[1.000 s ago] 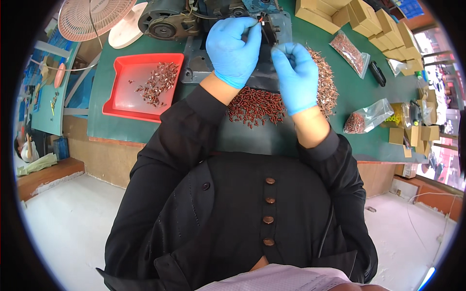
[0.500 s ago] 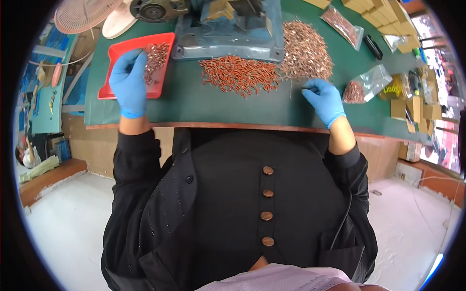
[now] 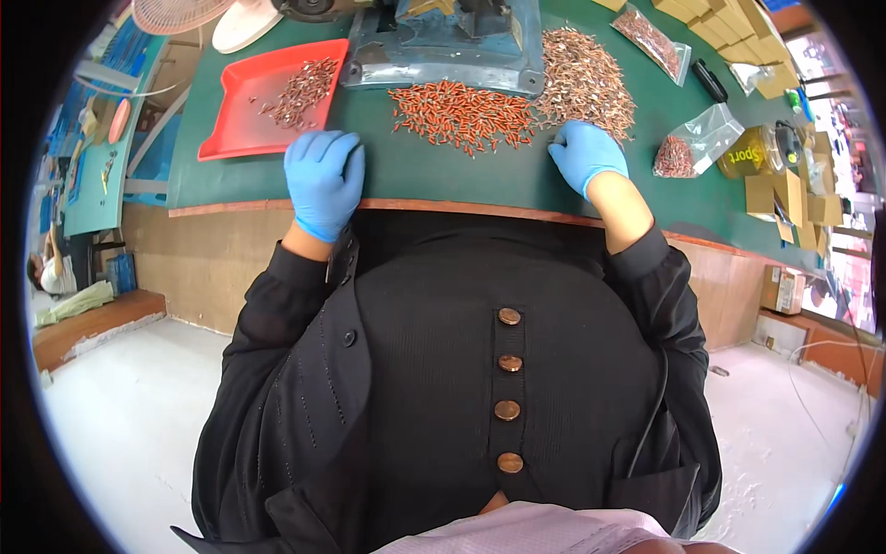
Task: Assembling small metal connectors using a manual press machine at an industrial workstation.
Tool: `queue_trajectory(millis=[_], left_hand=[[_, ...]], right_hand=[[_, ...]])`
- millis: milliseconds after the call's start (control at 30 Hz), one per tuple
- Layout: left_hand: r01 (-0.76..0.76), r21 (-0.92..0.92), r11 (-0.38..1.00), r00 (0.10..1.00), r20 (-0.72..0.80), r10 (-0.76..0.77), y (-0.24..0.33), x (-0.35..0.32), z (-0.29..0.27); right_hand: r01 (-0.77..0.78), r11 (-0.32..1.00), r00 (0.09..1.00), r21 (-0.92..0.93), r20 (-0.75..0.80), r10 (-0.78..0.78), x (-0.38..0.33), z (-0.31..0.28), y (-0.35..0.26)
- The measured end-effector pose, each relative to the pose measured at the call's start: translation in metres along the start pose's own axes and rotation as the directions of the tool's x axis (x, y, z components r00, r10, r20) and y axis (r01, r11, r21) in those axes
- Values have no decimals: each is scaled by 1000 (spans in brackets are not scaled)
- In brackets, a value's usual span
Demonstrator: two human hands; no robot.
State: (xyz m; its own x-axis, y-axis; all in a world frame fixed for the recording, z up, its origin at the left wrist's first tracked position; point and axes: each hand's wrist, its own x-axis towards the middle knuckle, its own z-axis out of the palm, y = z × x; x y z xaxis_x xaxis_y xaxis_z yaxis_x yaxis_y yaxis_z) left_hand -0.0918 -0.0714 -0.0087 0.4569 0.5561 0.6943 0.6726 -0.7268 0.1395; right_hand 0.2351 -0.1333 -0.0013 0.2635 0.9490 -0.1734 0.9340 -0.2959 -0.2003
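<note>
My left hand, in a blue glove, is at the front edge of the table, just below the right corner of a red tray. Its fingers are pressed together and curled; whatever they hold is hidden. Small coppery pieces lie in the tray's right part. My right hand, also gloved, is closed at the near edge of a heap of thin copper-coloured pieces; its fingertips do not show. Between the hands, farther back, spreads a pile of small orange-red, rod-like pieces.
A machine with a blue-grey base stands behind the orange-red pile. Bags of small pieces, a black marker-like object, a jar and cardboard boxes occupy the right side. A fan is at far left.
My left hand has left the red tray, moving right and toward me to the table edge. My right hand has shifted slightly left, its fingers more curled. The view has shifted slightly.
</note>
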Motion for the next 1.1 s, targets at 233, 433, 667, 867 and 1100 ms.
queue_trajectory(millis=[233, 433, 667, 867, 1100], left_hand=[[-12, 14, 1000, 998, -54, 13, 5, -14, -12], [260, 157, 953, 962, -125, -242, 4, -19, -6], [259, 291, 921, 951, 87, -295, 25, 12, 0], [297, 307, 904, 925, 143, -353, 41, 41, 4], [282, 317, 905, 932, 136, -337, 43, 51, 12]], right_hand=[[109, 906, 984, 409, -172, -41, -29, 16, 12], [130, 659, 981, 741, -192, 22, -44, 28, 28], [242, 600, 956, 762, -292, -16, -48, 15, 52], [475, 686, 847, 551, -498, -186, -45, -16, 69], [450, 599, 880, 663, -444, -169, -41, -15, 78]])
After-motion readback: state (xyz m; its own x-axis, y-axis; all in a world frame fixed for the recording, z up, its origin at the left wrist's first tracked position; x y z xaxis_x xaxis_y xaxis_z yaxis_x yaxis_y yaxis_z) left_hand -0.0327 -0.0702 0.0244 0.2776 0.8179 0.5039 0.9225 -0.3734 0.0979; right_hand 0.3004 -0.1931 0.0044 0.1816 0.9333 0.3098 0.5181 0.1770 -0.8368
